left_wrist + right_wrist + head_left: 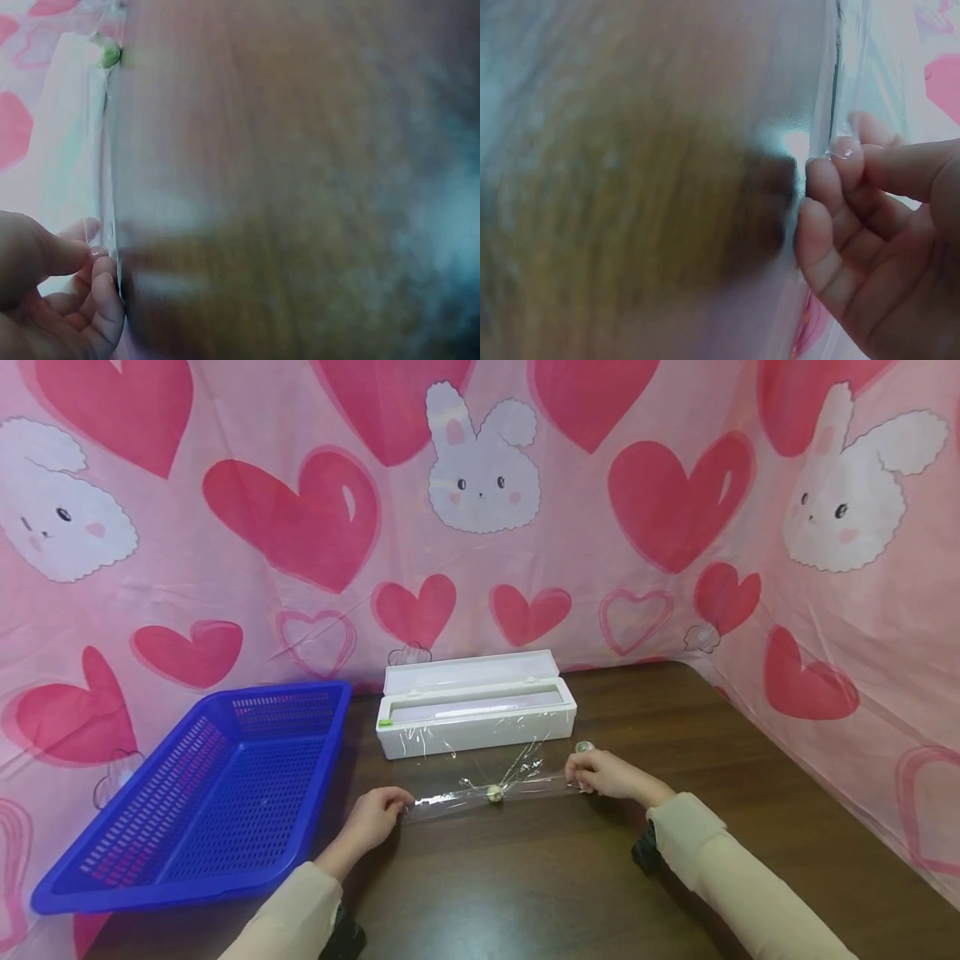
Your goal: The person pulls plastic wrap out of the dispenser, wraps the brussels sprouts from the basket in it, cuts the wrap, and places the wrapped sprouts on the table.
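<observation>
Clear cling film (442, 804) stretches low over the table between the two hands. My left hand (372, 819) pinches its left end between thumb and fingers, as the left wrist view shows up close. At the right end my right hand (606, 774) pinches the film too, thumb against the curled fingers (823, 184). A small round pale-green piece (493, 793) is by the middle of the film, which overlaps it in the head view. Behind stands a white cling-film box (480, 732), its lid (471, 672) raised and a green slider (386, 722) at its left end.
A large blue mesh basket (303, 852) stands on the left. Just beyond my right hand sits a small round whitish object (584, 747). The dark brown wooden table (517, 893) ends at a pink cloth (585, 552) printed with hearts and rabbits.
</observation>
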`<state>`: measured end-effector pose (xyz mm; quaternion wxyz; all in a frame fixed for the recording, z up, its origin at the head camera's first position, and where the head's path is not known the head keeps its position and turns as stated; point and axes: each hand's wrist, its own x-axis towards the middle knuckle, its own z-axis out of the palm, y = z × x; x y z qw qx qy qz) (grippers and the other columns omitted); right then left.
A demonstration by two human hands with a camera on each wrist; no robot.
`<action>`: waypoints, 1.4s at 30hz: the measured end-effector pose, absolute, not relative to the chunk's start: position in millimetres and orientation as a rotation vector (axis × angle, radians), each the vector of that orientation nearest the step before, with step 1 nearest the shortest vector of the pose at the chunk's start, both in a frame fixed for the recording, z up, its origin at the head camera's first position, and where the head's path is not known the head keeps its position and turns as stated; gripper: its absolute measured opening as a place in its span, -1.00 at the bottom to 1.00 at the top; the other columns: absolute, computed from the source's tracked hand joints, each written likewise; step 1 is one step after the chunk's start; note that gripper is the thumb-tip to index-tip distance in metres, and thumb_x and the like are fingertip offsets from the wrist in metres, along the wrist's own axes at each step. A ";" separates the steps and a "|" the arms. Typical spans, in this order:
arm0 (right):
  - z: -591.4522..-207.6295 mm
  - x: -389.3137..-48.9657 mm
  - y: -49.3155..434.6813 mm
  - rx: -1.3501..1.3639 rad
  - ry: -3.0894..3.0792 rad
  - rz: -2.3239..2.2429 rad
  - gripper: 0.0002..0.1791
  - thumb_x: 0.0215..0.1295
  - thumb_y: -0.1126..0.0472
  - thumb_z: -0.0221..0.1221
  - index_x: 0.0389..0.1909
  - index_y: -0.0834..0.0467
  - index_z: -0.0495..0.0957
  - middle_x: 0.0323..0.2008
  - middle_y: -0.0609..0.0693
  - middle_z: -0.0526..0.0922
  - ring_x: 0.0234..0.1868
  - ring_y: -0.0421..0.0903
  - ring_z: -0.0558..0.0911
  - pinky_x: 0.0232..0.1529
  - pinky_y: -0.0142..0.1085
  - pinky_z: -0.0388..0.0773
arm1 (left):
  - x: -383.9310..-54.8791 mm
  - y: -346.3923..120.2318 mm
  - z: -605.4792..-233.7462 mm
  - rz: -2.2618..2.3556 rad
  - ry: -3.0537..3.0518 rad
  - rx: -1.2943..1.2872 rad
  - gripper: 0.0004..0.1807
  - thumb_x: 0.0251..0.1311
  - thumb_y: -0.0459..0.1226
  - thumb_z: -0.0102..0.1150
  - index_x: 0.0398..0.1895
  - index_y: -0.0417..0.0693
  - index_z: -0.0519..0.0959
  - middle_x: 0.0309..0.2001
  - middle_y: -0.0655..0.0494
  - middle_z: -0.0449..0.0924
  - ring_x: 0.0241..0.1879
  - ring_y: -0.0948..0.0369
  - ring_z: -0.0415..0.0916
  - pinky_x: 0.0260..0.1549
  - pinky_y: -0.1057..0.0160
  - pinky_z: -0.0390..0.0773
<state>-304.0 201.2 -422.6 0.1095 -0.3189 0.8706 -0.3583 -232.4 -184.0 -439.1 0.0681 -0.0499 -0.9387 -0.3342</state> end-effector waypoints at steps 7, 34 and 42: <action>-423.4 -304.4 201.8 -0.870 2.567 -0.971 -0.80 0.28 0.47 -0.05 -0.39 0.19 0.50 -0.61 -0.05 0.41 -0.62 -0.18 0.37 -0.66 -0.36 0.33 | -232.8 -179.3 -435.1 -0.886 -2.887 -0.193 -0.79 0.10 -0.52 0.08 -0.43 -0.08 0.66 -0.34 0.05 0.64 -0.23 0.05 0.55 -0.23 0.02 0.47; -399.7 -299.5 181.9 -0.999 2.716 -1.041 -0.96 0.20 0.34 0.15 -0.34 0.23 0.53 -0.58 -0.12 0.47 -0.57 -0.21 0.43 -0.52 -0.32 0.42 | -232.0 -146.5 -418.3 -0.931 -2.716 -0.568 -0.91 0.00 -0.44 0.26 -0.39 -0.15 0.61 -0.45 0.18 0.41 -0.45 0.23 0.45 -0.41 0.25 0.46; -378.1 -290.0 165.7 -1.069 2.824 -1.043 -0.96 0.14 0.33 0.20 -0.39 0.22 0.54 -0.58 -0.18 0.45 -0.51 -0.22 0.40 -0.42 -0.29 0.38 | -236.6 -119.7 -414.6 -0.969 -2.709 -0.715 -0.91 0.04 -0.39 0.25 -0.35 -0.17 0.61 -0.39 0.06 0.45 -0.41 0.15 0.48 -0.42 0.24 0.46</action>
